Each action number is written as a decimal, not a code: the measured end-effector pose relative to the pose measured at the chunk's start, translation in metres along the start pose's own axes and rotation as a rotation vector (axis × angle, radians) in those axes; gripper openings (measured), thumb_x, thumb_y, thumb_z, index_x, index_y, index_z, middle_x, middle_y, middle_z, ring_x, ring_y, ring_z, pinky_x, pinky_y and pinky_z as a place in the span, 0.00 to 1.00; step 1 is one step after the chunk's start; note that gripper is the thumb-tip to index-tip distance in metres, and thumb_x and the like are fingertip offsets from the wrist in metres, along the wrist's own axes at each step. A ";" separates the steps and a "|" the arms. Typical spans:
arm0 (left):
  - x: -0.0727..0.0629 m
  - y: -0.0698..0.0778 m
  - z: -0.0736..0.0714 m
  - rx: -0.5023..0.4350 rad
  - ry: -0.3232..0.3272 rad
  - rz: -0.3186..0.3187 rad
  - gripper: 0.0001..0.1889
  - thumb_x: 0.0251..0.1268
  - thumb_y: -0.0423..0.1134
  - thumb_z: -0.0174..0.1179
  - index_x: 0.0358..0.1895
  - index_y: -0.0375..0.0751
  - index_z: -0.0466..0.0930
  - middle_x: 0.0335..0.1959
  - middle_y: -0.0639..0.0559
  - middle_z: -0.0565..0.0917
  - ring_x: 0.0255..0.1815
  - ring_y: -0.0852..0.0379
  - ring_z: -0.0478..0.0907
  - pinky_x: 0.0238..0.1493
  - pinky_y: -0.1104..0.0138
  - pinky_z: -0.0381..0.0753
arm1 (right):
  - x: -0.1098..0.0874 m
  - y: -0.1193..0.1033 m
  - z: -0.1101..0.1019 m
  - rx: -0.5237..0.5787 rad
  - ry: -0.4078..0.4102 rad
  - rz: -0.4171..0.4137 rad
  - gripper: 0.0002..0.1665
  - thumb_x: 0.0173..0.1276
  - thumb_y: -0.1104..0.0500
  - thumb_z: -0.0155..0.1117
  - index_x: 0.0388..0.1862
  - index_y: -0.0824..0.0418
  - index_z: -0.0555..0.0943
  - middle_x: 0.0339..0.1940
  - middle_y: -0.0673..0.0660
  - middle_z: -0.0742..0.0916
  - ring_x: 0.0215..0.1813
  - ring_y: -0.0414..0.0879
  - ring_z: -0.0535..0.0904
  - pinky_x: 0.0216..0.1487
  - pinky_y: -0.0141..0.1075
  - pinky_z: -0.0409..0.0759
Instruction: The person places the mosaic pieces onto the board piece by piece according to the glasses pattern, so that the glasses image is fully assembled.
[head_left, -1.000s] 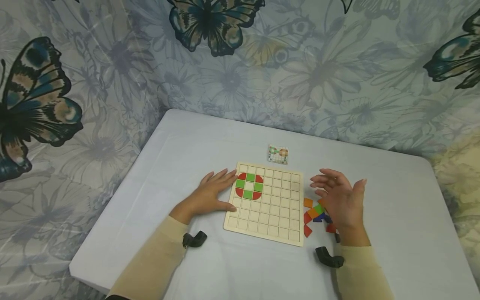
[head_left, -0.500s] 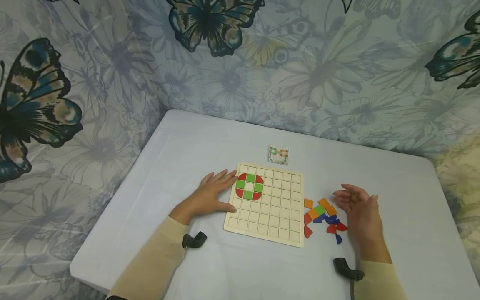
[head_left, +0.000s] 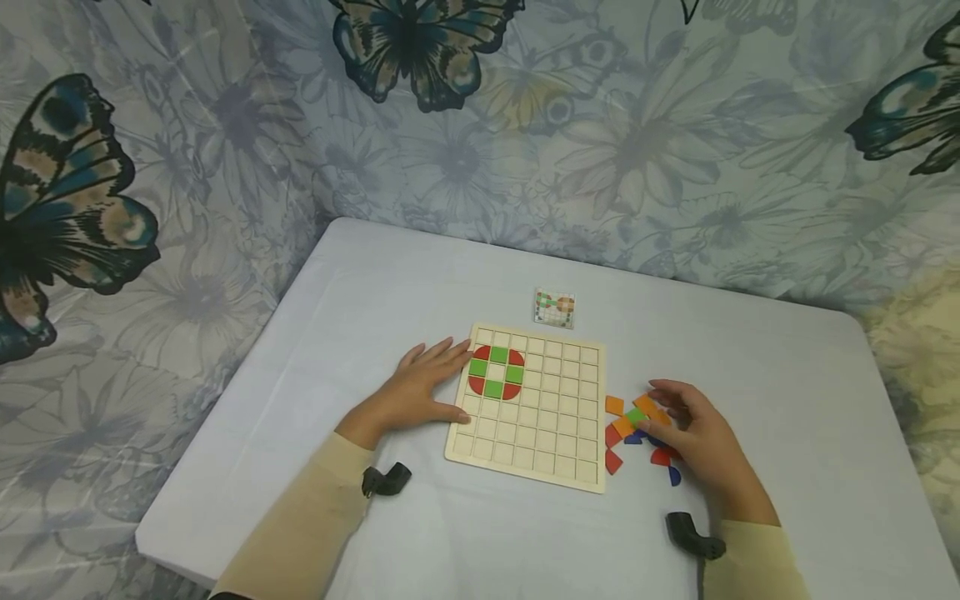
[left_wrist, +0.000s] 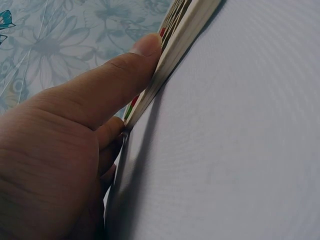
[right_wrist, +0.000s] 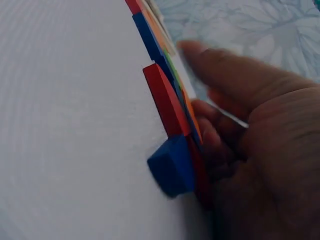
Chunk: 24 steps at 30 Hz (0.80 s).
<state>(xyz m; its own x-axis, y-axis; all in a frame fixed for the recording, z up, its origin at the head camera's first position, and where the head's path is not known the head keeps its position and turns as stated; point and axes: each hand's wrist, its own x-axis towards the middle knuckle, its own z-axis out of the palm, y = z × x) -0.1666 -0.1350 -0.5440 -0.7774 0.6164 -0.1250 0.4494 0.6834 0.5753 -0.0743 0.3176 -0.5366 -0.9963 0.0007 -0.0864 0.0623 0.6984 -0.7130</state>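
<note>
A pale wooden grid board [head_left: 536, 437] lies on the table; red rounded pieces and green squares form a ring in its upper left cells. My left hand [head_left: 416, 390] rests at the board's left side, fingers spread, with the thumb on its edge. In the left wrist view the thumb [left_wrist: 117, 80] lies along that edge. To the right of the board is a loose pile with orange squares [head_left: 614, 405], a green square [head_left: 635, 416], red pieces [head_left: 613, 462] and blue ones [head_left: 675, 476]. Over the pile's right side hovers my right hand [head_left: 716, 446], fingers loosely bent; no held piece shows.
A small printed pattern card [head_left: 555, 308] lies behind the board. White cloth covers the table [head_left: 375, 283], and a butterfly-and-flower patterned backdrop [head_left: 465, 158] rises behind it. Each wrist carries a black camera mount, the right one [head_left: 693, 536] close to the tabletop.
My right hand first drew back to the right, palm up, uncovering the pile. It has since turned over and come back left above the pieces. The left hand and board have stayed put.
</note>
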 end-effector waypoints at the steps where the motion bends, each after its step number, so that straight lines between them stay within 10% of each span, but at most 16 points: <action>1: 0.000 0.000 0.000 0.001 -0.002 -0.002 0.59 0.62 0.68 0.76 0.90 0.52 0.54 0.89 0.64 0.49 0.90 0.58 0.36 0.85 0.50 0.29 | 0.001 -0.001 0.001 -0.013 -0.006 -0.003 0.42 0.70 0.56 0.82 0.78 0.65 0.73 0.69 0.67 0.80 0.69 0.65 0.75 0.70 0.32 0.73; 6: -0.001 -0.001 -0.001 -0.011 0.000 0.010 0.58 0.62 0.68 0.76 0.90 0.51 0.55 0.90 0.63 0.49 0.90 0.57 0.36 0.85 0.49 0.30 | 0.002 -0.010 0.007 -0.054 -0.003 0.010 0.41 0.70 0.59 0.82 0.76 0.67 0.74 0.70 0.69 0.76 0.71 0.67 0.72 0.71 0.67 0.72; 24: -0.001 0.003 -0.002 -0.019 0.002 -0.001 0.59 0.61 0.66 0.77 0.90 0.51 0.55 0.89 0.63 0.49 0.90 0.57 0.36 0.85 0.49 0.30 | 0.003 -0.006 0.008 -0.109 0.139 0.147 0.36 0.73 0.56 0.78 0.71 0.72 0.74 0.63 0.71 0.77 0.62 0.68 0.75 0.66 0.66 0.78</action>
<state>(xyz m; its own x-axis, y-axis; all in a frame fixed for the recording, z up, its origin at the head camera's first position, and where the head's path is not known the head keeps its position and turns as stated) -0.1650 -0.1344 -0.5403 -0.7787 0.6150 -0.1239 0.4405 0.6766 0.5901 -0.0775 0.3080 -0.5385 -0.9761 0.2013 -0.0815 0.2078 0.7569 -0.6196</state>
